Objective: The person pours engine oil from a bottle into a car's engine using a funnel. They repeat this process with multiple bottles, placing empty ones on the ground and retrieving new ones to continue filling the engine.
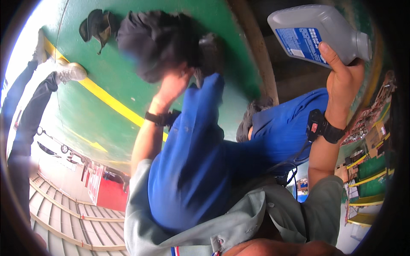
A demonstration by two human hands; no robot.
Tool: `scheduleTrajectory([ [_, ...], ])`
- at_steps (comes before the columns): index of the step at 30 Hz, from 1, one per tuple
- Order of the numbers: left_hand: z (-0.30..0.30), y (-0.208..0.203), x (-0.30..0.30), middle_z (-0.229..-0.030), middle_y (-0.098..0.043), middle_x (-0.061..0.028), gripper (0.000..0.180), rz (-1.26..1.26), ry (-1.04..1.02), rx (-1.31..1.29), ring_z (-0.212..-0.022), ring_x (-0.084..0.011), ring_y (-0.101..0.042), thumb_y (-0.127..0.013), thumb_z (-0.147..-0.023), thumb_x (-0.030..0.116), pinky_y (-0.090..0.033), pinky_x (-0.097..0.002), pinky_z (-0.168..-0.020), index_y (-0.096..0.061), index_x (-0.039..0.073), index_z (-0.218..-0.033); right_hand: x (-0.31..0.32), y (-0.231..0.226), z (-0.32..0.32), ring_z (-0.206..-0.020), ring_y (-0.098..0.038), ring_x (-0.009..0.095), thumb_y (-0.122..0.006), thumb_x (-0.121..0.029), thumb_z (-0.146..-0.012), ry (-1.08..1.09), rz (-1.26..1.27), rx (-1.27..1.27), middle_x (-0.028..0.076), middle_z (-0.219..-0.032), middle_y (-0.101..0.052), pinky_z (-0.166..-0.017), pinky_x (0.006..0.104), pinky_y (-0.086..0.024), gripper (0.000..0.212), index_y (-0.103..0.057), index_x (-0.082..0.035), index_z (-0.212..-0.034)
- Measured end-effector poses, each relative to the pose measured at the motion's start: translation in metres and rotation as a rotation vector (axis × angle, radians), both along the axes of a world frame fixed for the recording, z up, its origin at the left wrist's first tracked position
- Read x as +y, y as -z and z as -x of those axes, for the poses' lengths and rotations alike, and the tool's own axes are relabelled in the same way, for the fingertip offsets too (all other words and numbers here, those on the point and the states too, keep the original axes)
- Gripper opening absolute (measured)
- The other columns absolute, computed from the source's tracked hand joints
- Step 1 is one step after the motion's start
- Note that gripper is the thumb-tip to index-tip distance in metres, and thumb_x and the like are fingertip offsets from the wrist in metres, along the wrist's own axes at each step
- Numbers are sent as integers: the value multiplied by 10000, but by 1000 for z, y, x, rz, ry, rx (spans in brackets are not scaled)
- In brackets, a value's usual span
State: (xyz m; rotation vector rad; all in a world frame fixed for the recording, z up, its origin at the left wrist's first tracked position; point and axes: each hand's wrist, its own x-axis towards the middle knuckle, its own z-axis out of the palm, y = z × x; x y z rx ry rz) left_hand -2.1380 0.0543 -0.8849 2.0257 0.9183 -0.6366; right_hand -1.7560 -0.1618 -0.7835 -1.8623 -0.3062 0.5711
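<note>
My right hand (344, 81) is closed around a grey plastic jug (329, 27) with a blue label, raised at the upper right. The thumb presses on the label side near the neck, which points right. My left hand (168, 87) is at the lower edge of a dark, rounded cloth-like bundle (158, 38) on the green floor, beside my left knee and shoe. Its fingers are smeared and partly hidden, so I cannot tell whether they grip the bundle. A black band sits on each wrist.
A dark hat-like item (98, 27) lies left of the bundle. Another person's shoe (70, 71) stands by a yellow floor line (106, 100) at the left. A dark recess (294, 72) with a brown edge lies under the jug. Yellow-edged shelves (367, 200) stand far right.
</note>
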Motion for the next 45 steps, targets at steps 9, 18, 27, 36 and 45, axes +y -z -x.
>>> scheduleTrajectory([
  [9, -32, -2, -8, -1126, -699, -95, 171, -358, 153, -423, -1094, -307, -656, -757, -838, 100, -556, -403, -896, -732, 96, -1007, 10, -6, 4, -1100, -679, 236, -867, -41, -811, -37, -55, 21, 179, -1194, -701, -1008, 317, -511, 526, -631, 88, -1263],
  [18, 5, 0, -20, -1028, -699, -111, 102, -194, 99, -288, -1001, -324, -673, -753, -848, 105, -547, -430, -850, -702, 83, -933, 9, -6, 6, -1132, -666, 239, -826, -3, -836, -55, -47, 3, 180, -1221, -686, -1035, 336, -503, 485, -630, 95, -1269],
  [27, 44, 42, -8, -859, -620, -135, 55, -326, 373, -319, -856, -314, -634, -628, -936, 77, -530, -402, -813, -648, 44, -897, 12, 1, 6, -1071, -684, 214, -896, -49, -781, -8, -77, -1, 150, -1185, -707, -982, 307, -528, 580, -619, 66, -1277],
  [36, -5, 8, 29, -1320, -675, -85, 377, 93, -639, -335, -1112, -142, -644, -640, -1021, 62, -510, -274, -965, -626, 18, -1396, 6, -1, -2, -1039, -692, 215, -903, -62, -779, -28, 9, 10, 166, -1164, -710, -951, 297, -541, 553, -639, 76, -1245],
  [45, -6, 46, 8, -1083, -720, -160, 240, -240, -88, -416, -930, -319, -727, -689, -904, 6, -577, -363, -812, -742, 46, -1135, 19, 1, 5, -1072, -686, 229, -911, -70, -770, -13, -47, 21, 178, -1177, -705, -972, 310, -537, 576, -630, 80, -1250],
])
